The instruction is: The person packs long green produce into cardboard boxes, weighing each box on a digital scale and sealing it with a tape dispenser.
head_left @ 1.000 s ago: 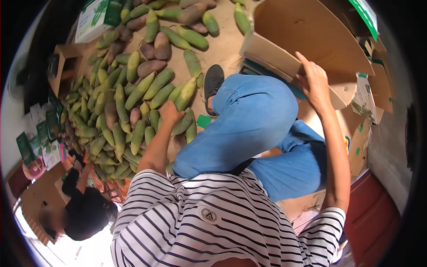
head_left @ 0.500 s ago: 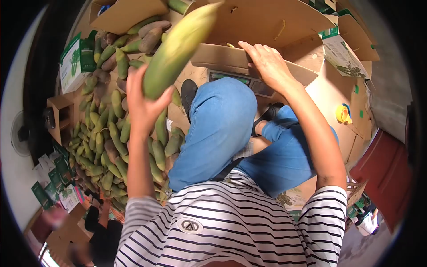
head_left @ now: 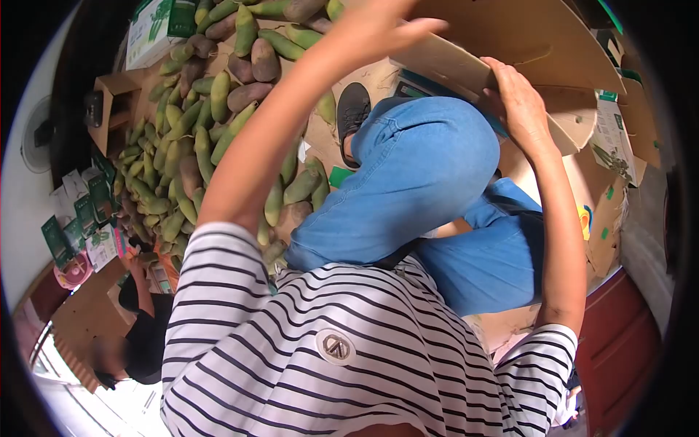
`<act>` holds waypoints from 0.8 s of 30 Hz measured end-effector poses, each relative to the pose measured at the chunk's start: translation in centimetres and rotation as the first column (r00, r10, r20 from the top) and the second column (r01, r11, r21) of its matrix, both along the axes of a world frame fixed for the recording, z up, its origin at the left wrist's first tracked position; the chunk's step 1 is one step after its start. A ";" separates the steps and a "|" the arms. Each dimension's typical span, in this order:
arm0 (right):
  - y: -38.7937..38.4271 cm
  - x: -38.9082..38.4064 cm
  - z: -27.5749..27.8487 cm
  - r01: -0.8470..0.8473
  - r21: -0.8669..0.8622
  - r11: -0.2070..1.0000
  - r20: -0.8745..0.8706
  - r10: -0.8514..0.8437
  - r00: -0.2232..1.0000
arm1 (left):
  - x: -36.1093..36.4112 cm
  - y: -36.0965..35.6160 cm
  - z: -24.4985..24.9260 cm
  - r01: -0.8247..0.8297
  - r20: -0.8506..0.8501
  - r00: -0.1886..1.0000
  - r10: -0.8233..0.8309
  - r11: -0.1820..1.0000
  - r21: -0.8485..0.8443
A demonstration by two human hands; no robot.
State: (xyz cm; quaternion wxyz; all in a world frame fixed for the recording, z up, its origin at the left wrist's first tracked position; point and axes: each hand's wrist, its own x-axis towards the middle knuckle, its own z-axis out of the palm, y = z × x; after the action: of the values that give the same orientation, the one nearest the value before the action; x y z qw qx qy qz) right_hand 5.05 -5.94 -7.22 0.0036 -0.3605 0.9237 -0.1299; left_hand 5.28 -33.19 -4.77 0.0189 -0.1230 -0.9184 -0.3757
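Note:
My left hand [head_left: 375,33] is stretched over the near edge of a cardboard box [head_left: 444,64] at the top of the view. Its thumb stands out to the side, and its fingertips are cut off by the frame; no radish shows in it. On the right, my right hand [head_left: 520,105] grips the upper edge of the box's near flap. A big pile of green radishes [head_left: 218,95], some of them purplish-brown, covers the floor to my left. A scale [head_left: 411,86] is partly visible below the box, beside my knee.
My bent leg [head_left: 429,153] and black shoe [head_left: 354,113] are between the pile and the box. A printed carton [head_left: 156,33] stands at the upper left, and yellow tape [head_left: 585,221] lies at right. Another person in a dark top [head_left: 142,313] is at lower left.
My left hand has moved up and right to the box, and the radish it held is out of sight. My view has turned, shifting the scene. My right hand stays on the box edge.

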 end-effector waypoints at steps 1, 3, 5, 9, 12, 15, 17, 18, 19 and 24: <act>-0.2 0.1 0.1 0.005 -0.005 1.000 0.009 -0.005 1.000 | 2.3 -2.8 -1.4 -0.055 -0.184 0.980 0.070 0.995 0.085; -0.3 0.2 0.3 0.007 -0.006 1.000 0.021 -0.007 1.000 | 8.7 -7.6 -5.9 -0.222 -0.016 0.975 0.222 0.963 -0.151; -0.4 0.2 0.3 0.004 0.001 1.000 0.026 -0.004 1.000 | 17.2 -12.0 -13.6 -0.194 0.391 0.872 0.295 0.941 -0.276; -1.0 0.3 1.1 0.006 0.022 1.000 0.066 -0.007 0.998 | 30.2 -12.6 -21.8 0.043 0.707 0.641 0.299 0.906 -0.422; -1.3 0.4 0.8 -0.010 0.000 1.000 0.046 0.010 0.999 | 33.9 -10.7 -24.1 -0.128 0.659 0.603 0.450 0.870 -0.477; -0.7 0.3 0.4 0.016 0.033 0.999 0.015 -0.016 1.000 | 33.8 -10.3 -23.6 -0.299 0.596 0.657 0.462 0.885 -0.357; -0.6 0.2 0.5 0.015 -0.002 1.000 0.037 -0.015 0.999 | 33.4 -11.2 -24.1 -0.489 0.509 0.733 0.451 0.870 -0.066; -0.7 0.2 0.8 0.024 0.005 1.000 0.032 -0.024 0.999 | 31.8 -10.6 -22.3 -0.558 0.428 0.727 0.537 0.825 -0.087; -0.8 0.2 1.0 0.028 0.011 1.000 0.033 -0.028 0.999 | 29.4 -10.0 -18.7 -0.628 0.348 0.704 0.619 0.771 -0.102; -0.4 0.2 0.5 0.040 0.028 0.999 0.010 -0.041 0.999 | 16.5 -6.4 -1.7 -0.554 0.147 0.797 0.586 0.611 0.565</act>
State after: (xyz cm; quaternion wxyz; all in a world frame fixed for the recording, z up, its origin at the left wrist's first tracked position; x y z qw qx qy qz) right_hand 5.25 -6.29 -6.77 0.0109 -0.3409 0.9325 -0.1190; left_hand 21.79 -39.56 -6.51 0.1982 0.1772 -0.7476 -0.6086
